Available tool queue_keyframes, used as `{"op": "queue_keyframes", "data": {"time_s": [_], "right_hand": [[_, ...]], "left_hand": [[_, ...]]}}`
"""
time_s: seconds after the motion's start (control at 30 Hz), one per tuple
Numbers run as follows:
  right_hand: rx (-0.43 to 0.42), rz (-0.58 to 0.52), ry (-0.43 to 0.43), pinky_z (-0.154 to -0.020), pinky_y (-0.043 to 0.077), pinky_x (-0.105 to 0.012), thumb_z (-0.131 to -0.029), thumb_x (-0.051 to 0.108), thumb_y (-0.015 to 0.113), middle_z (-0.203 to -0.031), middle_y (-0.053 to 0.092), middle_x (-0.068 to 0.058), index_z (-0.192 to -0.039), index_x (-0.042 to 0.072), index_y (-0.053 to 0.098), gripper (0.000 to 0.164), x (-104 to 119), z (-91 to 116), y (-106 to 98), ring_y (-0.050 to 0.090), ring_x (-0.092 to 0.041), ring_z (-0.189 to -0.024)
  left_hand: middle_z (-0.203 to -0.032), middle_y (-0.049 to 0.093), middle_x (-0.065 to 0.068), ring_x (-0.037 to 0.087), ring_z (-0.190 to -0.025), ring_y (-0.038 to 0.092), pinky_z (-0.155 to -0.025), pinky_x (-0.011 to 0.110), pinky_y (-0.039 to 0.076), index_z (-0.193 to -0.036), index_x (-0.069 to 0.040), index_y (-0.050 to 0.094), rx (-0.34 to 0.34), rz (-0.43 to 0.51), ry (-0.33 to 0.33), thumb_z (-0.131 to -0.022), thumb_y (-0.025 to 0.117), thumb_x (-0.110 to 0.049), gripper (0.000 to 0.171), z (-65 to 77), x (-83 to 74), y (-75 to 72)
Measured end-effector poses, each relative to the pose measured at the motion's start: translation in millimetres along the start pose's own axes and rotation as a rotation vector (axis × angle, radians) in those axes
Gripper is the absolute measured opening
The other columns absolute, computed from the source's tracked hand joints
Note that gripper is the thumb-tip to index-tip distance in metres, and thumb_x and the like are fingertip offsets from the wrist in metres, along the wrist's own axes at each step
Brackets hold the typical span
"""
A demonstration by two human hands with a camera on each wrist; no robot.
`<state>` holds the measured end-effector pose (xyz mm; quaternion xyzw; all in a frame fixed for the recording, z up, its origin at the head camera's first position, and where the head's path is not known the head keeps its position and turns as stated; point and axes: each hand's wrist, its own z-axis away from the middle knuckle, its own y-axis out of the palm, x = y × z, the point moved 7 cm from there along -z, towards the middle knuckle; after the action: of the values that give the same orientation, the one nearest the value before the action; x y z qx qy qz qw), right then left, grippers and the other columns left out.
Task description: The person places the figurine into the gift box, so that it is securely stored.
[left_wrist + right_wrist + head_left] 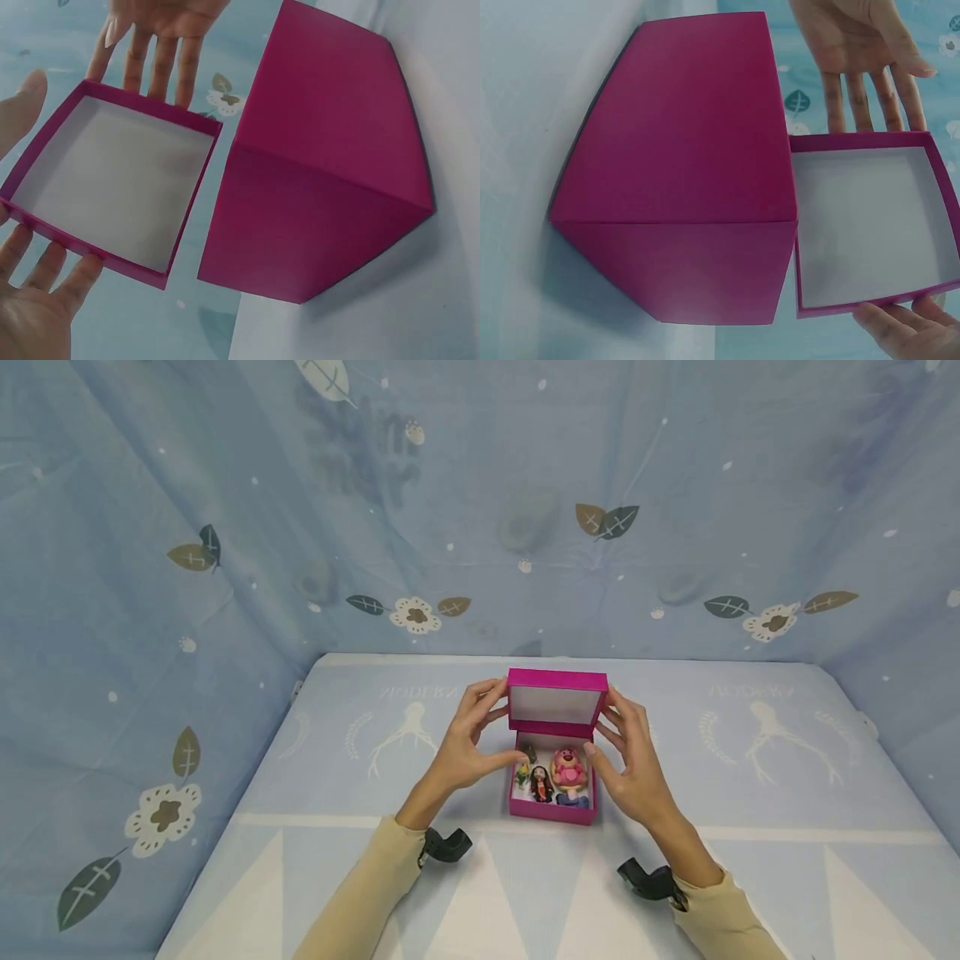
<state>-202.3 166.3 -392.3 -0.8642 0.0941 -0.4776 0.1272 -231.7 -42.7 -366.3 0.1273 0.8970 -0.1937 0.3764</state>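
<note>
A magenta box (551, 812) stands on the table with several small toy figures inside, among them a pink bear figure (568, 772) and a long-haired doll (541, 785). Over its back edge the white-lined lid (557, 704) is raised on end, its inside facing me. My left hand (467, 752) touches the lid's left side with extended fingers. On the opposite side, the fingers of my right hand (634, 768) press the lid. Both thumbs are spread away from the lid, over the box's side edges. In the left wrist view, the lid (112, 180) is held between the two hands' fingertips.
The table (360, 868) has a pale blue and white patterned cover. Behind it and at the sides hangs a blue curtain (480, 527) with leaves and flowers. Black wrist devices (447, 845) are strapped near both sleeves.
</note>
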Motion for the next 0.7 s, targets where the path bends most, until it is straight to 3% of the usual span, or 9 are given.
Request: {"op": "queue_keyframes", "data": {"time_s": [0.1, 0.3, 0.47, 0.57, 0.7], "right_hand": [[-0.020, 0.016, -0.018, -0.113, 0.035, -0.023, -0.086, -0.011, 0.064, -0.147, 0.034, -0.020, -0.156, 0.011, 0.023, 0.084, -0.5, -0.3, -2.6, 0.041, -0.044, -0.136], [-0.060, 0.049, -0.058, -0.116, 0.033, -0.041, -0.084, -0.012, 0.065, -0.151, 0.038, -0.014, -0.153, 0.008, 0.029, 0.080, 1.3, -0.8, -6.3, 0.044, -0.037, -0.137], [-0.091, 0.010, -0.072, -0.114, 0.036, -0.026, -0.086, -0.013, 0.062, -0.151, 0.040, -0.012, -0.151, 0.006, 0.033, 0.074, 3.2, -0.6, -8.6, 0.046, -0.031, -0.136], [-0.111, -0.009, -0.068, -0.113, 0.036, -0.021, -0.086, -0.014, 0.060, -0.147, 0.042, -0.014, -0.147, 0.002, 0.035, 0.067, 3.2, 0.5, -10.1, 0.049, -0.028, -0.134], [-0.130, -0.035, -0.073, -0.112, 0.036, -0.019, -0.087, -0.015, 0.058, -0.138, 0.044, -0.018, -0.135, -0.006, 0.038, 0.053, 3.8, 1.5, -11.8, 0.050, -0.015, -0.130]], "left_hand": [[-0.141, 0.028, 0.039, 0.055, -0.128, 0.036, -0.102, 0.063, 0.041, -0.140, 0.023, 0.028, 0.000, 0.017, 0.025, -0.061, 0.080, 0.023, 0.095, 0.5, 2.0, 1.7], [-0.150, 0.030, 0.034, 0.047, -0.136, 0.037, -0.102, 0.056, 0.045, -0.143, 0.018, 0.030, -0.017, 0.005, 0.019, -0.060, 0.081, 0.023, 0.098, 6.4, 19.8, 1.1], [-0.153, 0.033, 0.027, 0.042, -0.137, 0.041, -0.102, 0.052, 0.047, -0.145, 0.011, 0.034, -0.039, 0.059, -0.013, -0.070, 0.078, 0.017, 0.087, 9.4, 24.9, -0.5], [-0.150, 0.036, 0.029, 0.036, -0.136, 0.045, -0.101, 0.053, 0.047, -0.140, 0.012, 0.039, -0.065, 0.113, -0.016, -0.076, 0.075, 0.014, 0.074, 10.2, 25.4, -1.4], [-0.142, 0.043, 0.031, 0.024, -0.131, 0.052, -0.102, 0.047, 0.048, -0.131, 0.012, 0.045, -0.106, 0.120, -0.011, -0.080, 0.073, 0.011, 0.058, 9.7, 25.2, -2.8]]}}
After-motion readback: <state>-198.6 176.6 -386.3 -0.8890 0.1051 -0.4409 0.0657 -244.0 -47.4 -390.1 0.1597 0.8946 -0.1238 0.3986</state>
